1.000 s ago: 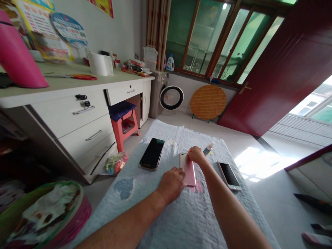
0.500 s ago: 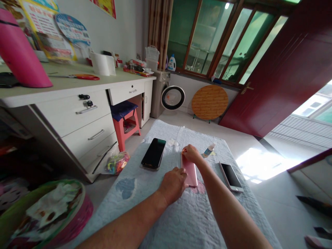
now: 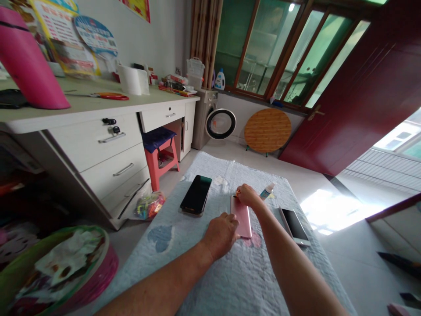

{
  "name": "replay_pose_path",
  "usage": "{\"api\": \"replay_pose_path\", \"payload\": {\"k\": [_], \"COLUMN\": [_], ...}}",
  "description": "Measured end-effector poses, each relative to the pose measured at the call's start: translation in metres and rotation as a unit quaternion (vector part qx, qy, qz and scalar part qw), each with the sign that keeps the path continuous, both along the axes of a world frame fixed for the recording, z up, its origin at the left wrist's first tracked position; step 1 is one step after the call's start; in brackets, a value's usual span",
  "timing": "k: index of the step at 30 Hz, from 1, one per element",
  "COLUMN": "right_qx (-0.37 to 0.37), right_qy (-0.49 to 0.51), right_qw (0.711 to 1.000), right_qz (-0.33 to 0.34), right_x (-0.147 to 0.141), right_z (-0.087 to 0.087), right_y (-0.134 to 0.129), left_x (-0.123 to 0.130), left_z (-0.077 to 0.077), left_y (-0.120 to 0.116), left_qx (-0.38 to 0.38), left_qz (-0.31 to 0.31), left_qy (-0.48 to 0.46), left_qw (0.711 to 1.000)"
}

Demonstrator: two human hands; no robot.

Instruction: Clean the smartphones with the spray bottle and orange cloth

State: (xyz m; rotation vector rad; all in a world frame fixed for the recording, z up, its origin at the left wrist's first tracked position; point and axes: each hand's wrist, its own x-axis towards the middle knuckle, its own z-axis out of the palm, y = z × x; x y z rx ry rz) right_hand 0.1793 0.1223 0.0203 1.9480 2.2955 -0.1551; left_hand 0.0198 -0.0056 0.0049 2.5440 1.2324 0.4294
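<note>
A pink phone (image 3: pixel 242 219) lies back side up on the pale blue quilted cloth (image 3: pixel 226 281). My left hand (image 3: pixel 221 235) is closed on its lower left side, steadying it against the cloth. At the phone's top end, my right hand (image 3: pixel 246 194) has its fingers pinched together over the upper right corner. Whatever is between those fingers is too small to make out. A dark spot shows near the top left corner. To the left lies a black phone (image 3: pixel 196 194), screen up. Right of my forearm is a white phone (image 3: pixel 294 224) with a dark screen.
A small spray bottle (image 3: pixel 267 191) stands just beyond my right wrist. At the left are a white desk (image 3: pixel 112 147), a red stool (image 3: pixel 161 158) and a waste basket (image 3: pixel 107 263). A washing machine (image 3: pixel 203 116) with its door open stands further back.
My right hand has shifted slightly right along the phone's top end, uncovering more of the top left corner. My left hand stays in place on the pink phone.
</note>
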Motion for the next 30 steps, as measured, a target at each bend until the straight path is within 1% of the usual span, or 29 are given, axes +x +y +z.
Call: {"api": "replay_pose_path", "payload": {"k": [5, 9, 16, 22, 26, 30], "right_qx": [0.011, 0.015, 0.030, 0.052, 0.057, 0.044], "right_qy": [-0.002, 0.001, 0.013, 0.043, 0.062, 0.058], "right_qw": [1.000, 0.999, 0.996, 0.987, 0.984, 0.983], "right_qz": [0.027, 0.043, 0.078, 0.149, 0.158, 0.171], "right_x": [-0.017, -0.023, -0.021, -0.018, -0.018, -0.017], "right_z": [0.000, -0.001, 0.000, 0.002, 0.001, 0.002], "right_y": [0.001, -0.001, -0.016, -0.029, -0.039, -0.048], "left_x": [0.000, -0.001, 0.000, 0.000, 0.000, 0.000], "left_z": [0.002, 0.002, -0.002, -0.003, -0.003, -0.002], "left_y": [0.000, 0.000, -0.001, 0.000, 0.000, 0.001], "left_qx": [-0.007, 0.001, 0.008, -0.003, 0.002, 0.000], "left_qz": [-0.001, -0.003, 0.003, 0.008, 0.006, 0.011], "left_qy": [0.003, -0.005, -0.018, -0.018, -0.021, -0.021], "left_qw": [1.000, 1.000, 1.000, 1.000, 1.000, 1.000]}}
